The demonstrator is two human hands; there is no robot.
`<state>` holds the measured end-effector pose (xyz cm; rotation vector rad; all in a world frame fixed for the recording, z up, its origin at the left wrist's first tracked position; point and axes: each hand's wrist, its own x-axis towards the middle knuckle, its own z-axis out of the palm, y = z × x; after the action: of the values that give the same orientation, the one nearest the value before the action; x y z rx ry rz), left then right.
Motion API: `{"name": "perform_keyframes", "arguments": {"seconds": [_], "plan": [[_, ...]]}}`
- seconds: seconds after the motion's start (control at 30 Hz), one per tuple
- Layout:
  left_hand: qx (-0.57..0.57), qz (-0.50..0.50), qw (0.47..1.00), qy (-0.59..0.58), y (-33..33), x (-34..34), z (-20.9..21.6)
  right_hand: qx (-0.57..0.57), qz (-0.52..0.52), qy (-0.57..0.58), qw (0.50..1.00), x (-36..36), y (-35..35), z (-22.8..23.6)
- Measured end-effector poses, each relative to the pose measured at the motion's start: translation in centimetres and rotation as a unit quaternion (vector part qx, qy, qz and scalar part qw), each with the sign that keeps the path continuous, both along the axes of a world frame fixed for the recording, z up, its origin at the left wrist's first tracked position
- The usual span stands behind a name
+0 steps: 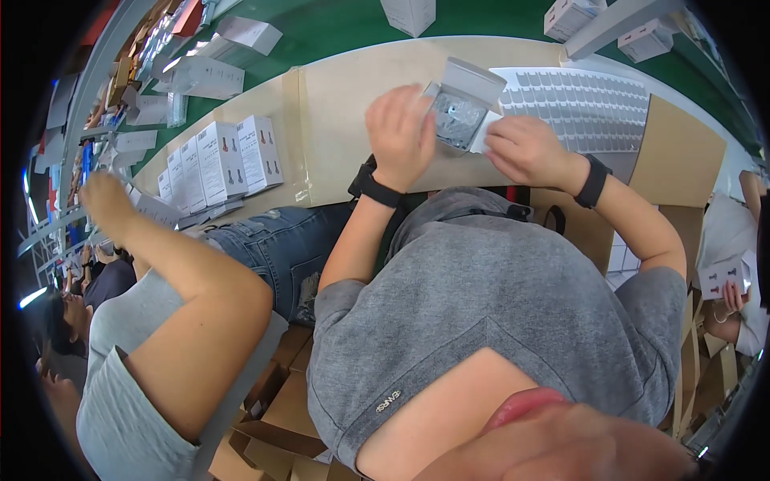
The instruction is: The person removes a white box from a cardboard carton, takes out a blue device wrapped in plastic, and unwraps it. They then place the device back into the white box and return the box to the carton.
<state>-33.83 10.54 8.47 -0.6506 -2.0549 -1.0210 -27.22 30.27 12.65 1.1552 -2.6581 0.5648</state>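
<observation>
A small white carton stands on the tan work surface with its lid raised. Inside it lies a clear plastic bag with something grey in it that I cannot make out. My left hand is at the carton's left side, fingers stretched out and slightly blurred, with nothing visible in them. Pinched fingers of my right hand are at a white flap on the carton's near right side. Beyond the right hand a white tray carries rows of small grey pieces.
Closed white cartons stand in a row at the left, beside a co-worker's arm. A green belt with more cartons runs along the far side. Brown cardboard stands at the right, and open brown boxes lie below.
</observation>
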Motion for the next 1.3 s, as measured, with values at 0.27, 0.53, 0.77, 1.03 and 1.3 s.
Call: {"name": "perform_keyframes", "arguments": {"seconds": [0.27,0.53,0.77,1.03,1.3], "plan": [[-0.208,-0.162,0.964,-0.042,-0.8,1.4,0.3,0.046,-0.078,-0.043,0.995,-0.9,-1.7,0.7],[-0.262,-0.184,0.947,-0.033,-1.7,0.5,1.8,0.129,0.053,-0.066,0.988,-1.6,-2.4,2.6],[-0.308,-0.156,0.936,-0.073,-0.2,1.2,2.2,0.22,-0.135,-0.08,0.963,-3.5,-3.0,1.3],[-0.26,-0.12,0.947,-0.146,1.3,2.0,2.8,0.185,-0.133,-0.122,0.966,-3.8,-3.0,0.0],[-0.204,-0.173,0.95,-0.162,0.0,0.6,2.6,-0.02,-0.102,-0.06,0.993,-3.2,-1.3,0.4]]}}
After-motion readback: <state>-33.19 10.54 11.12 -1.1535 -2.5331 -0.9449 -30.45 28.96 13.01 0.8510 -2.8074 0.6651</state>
